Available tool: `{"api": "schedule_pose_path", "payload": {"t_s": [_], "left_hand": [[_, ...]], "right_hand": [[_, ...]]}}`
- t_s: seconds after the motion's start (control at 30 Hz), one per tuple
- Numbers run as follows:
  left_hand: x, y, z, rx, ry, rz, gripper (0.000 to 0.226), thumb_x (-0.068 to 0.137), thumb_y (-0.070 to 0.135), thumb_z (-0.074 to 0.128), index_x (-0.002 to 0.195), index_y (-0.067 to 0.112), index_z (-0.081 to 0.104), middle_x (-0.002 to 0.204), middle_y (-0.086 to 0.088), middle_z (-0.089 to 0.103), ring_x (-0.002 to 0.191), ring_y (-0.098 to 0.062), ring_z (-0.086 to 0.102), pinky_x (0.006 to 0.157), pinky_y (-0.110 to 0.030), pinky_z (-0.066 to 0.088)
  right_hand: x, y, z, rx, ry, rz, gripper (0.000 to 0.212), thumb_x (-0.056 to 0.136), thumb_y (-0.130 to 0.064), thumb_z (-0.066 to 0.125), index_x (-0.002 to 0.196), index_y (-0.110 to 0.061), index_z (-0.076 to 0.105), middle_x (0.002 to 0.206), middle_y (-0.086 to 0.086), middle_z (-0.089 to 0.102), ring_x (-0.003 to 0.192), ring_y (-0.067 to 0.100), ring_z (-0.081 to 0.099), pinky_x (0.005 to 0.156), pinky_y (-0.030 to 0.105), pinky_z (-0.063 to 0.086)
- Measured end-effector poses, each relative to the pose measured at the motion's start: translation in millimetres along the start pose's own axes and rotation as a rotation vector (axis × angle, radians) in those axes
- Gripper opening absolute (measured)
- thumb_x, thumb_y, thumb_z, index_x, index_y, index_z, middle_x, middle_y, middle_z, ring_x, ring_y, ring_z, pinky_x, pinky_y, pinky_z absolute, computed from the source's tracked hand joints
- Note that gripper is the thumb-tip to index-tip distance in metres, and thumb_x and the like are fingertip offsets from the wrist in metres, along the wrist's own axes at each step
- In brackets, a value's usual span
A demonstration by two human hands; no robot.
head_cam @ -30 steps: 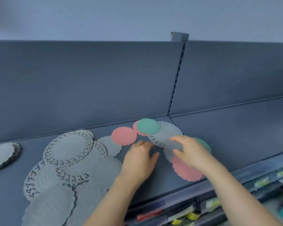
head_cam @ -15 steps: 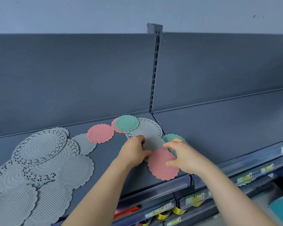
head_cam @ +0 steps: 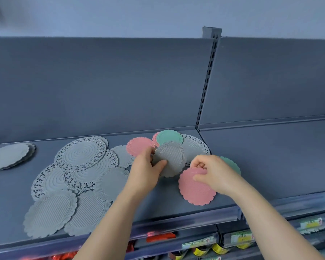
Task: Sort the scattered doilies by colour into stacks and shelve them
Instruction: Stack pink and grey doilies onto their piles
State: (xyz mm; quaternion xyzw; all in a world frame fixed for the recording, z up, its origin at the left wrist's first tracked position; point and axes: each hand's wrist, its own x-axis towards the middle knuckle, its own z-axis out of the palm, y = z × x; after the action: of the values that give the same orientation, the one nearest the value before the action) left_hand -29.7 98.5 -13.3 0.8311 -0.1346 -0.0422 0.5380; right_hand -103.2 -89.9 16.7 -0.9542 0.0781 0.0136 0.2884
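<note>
My left hand (head_cam: 146, 166) pinches a small grey oval doily (head_cam: 172, 159) and holds it tilted above the shelf (head_cam: 163, 201). My right hand (head_cam: 214, 171) pinches the top edge of a pink doily (head_cam: 193, 190) lying near the shelf front. A green doily (head_cam: 233, 164) peeks out behind that hand. Further back lie a pink doily (head_cam: 137, 145), a green doily (head_cam: 169, 136) over another pink one, and a grey lace doily (head_cam: 195, 147). Several grey doilies (head_cam: 79, 171) overlap on the left.
A stack of grey doilies (head_cam: 9, 155) sits at the far left of the shelf. A slotted upright post (head_cam: 206, 79) divides the back panel. The neighbouring shelf (head_cam: 270, 156) is on the right. Lower shelves with price labels (head_cam: 242, 237) and goods run below.
My left hand has taken the grey oval doily and raised it off the shelf. My right hand has closed its fingers on the pink doily's edge. The camera has shifted.
</note>
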Motion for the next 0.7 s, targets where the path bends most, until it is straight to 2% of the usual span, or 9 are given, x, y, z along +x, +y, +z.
{"api": "schedule_pose_path", "payload": {"t_s": [0.1,0.17,0.23,0.27,0.4,0.5,0.6,0.63,0.7], "left_hand": [[-10,-7,-38,0.041,0.187,0.041,0.016,0.088,0.015,0.061,0.096,0.024,0.051,0.081,0.0,0.065,0.075,-0.024,0.061,0.065,-0.034,0.05],[-18,-12,-66,0.053,0.297,0.037,0.013,0.09,0.016,0.059,0.097,0.023,0.05,0.08,0.005,0.062,0.074,-0.018,0.058,0.06,-0.023,0.043],[-26,-19,-95,0.061,0.388,0.003,0.011,0.091,0.019,0.058,0.096,0.024,0.049,0.08,0.009,0.061,0.074,-0.014,0.058,0.057,-0.017,0.04],[-30,-25,-110,0.06,0.427,-0.012,0.012,0.091,0.019,0.057,0.094,0.027,0.049,0.079,0.01,0.061,0.074,-0.014,0.06,0.058,-0.017,0.043],[-50,-49,-174,-0.03,0.542,-0.074,0.016,0.092,0.015,0.055,0.092,0.03,0.049,0.083,0.007,0.063,0.075,-0.019,0.066,0.064,-0.037,0.058],[-64,-68,-224,-0.022,0.632,-0.092,0.014,0.093,0.013,0.053,0.1,0.024,0.048,0.085,0.004,0.061,0.075,-0.019,0.064,0.06,-0.036,0.059],[-77,-85,-274,0.001,0.731,-0.113,0.018,0.094,0.01,0.053,0.107,0.021,0.047,0.083,0.004,0.055,0.072,-0.012,0.056,0.046,-0.02,0.053],[-82,-89,-291,0.025,0.766,-0.128,0.02,0.094,0.011,0.053,0.111,0.021,0.047,0.082,0.005,0.053,0.073,-0.012,0.055,0.048,-0.021,0.054],[-93,-100,-323,0.144,0.82,-0.154,0.024,0.093,0.015,0.053,0.116,0.019,0.049,0.084,0.004,0.054,0.08,-0.021,0.055,0.066,-0.031,0.052]], "right_hand": [[13,-32,6,0.109,0.025,-0.105,0.017,0.077,-0.013,0.069,0.078,-0.029,0.064,0.08,-0.011,0.065,0.071,0.009,0.055,0.07,0.025,0.046],[22,-58,13,0.212,0.033,-0.163,0.016,0.078,-0.012,0.07,0.078,-0.026,0.064,0.077,-0.011,0.063,0.064,0.004,0.05,0.066,0.018,0.043],[31,-87,24,0.302,0.035,-0.206,0.015,0.079,-0.011,0.071,0.081,-0.023,0.063,0.077,-0.009,0.064,0.066,0.007,0.051,0.069,0.019,0.043],[35,-101,31,0.333,0.035,-0.229,0.016,0.079,-0.01,0.072,0.081,-0.023,0.062,0.075,-0.009,0.063,0.067,0.009,0.052,0.07,0.021,0.044],[48,-160,67,0.377,-0.006,-0.298,0.014,0.082,-0.013,0.07,0.087,-0.024,0.061,0.079,-0.01,0.069,0.072,0.009,0.06,0.069,0.022,0.047],[56,-204,98,0.395,-0.05,-0.324,0.013,0.083,-0.015,0.069,0.089,-0.023,0.06,0.077,-0.009,0.069,0.067,0.006,0.058,0.064,0.021,0.045],[64,-250,129,0.426,-0.095,-0.34,0.013,0.084,-0.01,0.067,0.091,-0.018,0.059,0.076,-0.004,0.069,0.067,0.012,0.058,0.067,0.032,0.048],[66,-265,139,0.439,-0.113,-0.351,0.012,0.084,-0.008,0.066,0.092,-0.015,0.059,0.079,0.001,0.071,0.07,0.016,0.06,0.069,0.035,0.05],[70,-297,161,0.442,-0.147,-0.364,0.013,0.084,-0.007,0.065,0.094,-0.014,0.06,0.084,0.004,0.073,0.078,0.023,0.066,0.074,0.039,0.053]]}}
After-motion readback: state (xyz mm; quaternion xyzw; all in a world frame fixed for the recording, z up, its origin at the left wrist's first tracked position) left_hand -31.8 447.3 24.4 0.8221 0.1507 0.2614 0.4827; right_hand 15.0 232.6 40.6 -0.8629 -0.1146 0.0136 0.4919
